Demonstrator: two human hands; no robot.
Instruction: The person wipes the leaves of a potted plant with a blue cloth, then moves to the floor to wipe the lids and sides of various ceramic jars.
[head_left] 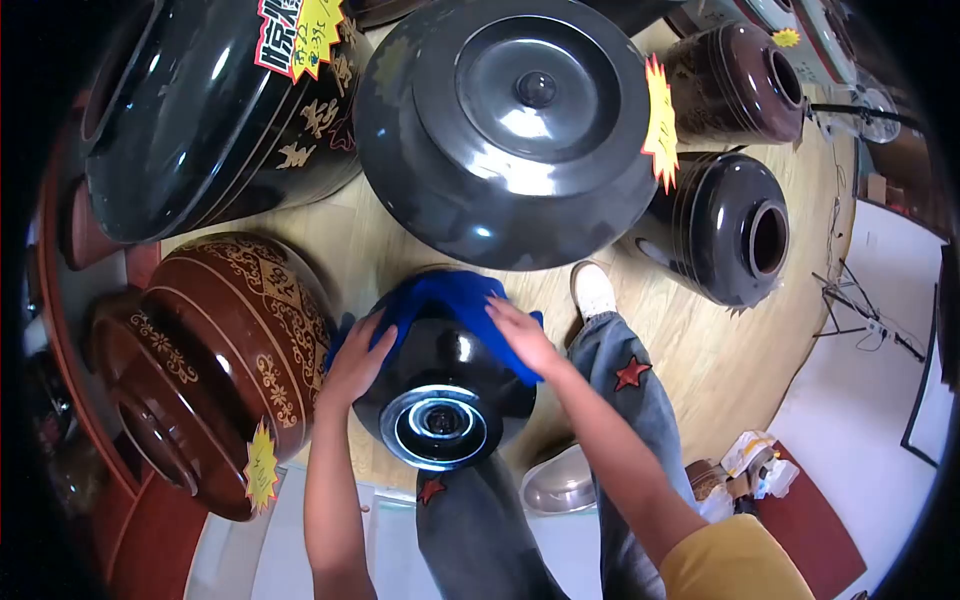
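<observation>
A dark glazed jar (455, 350) with a ringed, knobbed lid (441, 420) stands on the floor between my legs. A blue cloth (430, 291) is draped over the far side of the jar. My left hand (358, 362) lies on the cloth at the jar's left side, fingers apart. My right hand (522, 338) rests on the cloth at the right side, its fingers spread over the fabric. Each palm presses the cloth against the jar, and the cloth's ends hang past both hands.
A large black lidded jar (510, 190) stands just beyond. Brown patterned jar (240, 330) is close on the left, a big dark jar (230, 110) behind it. Two smaller jars (715, 225) (735, 85) stand at the right. A metal bowl (560, 482) sits by my leg.
</observation>
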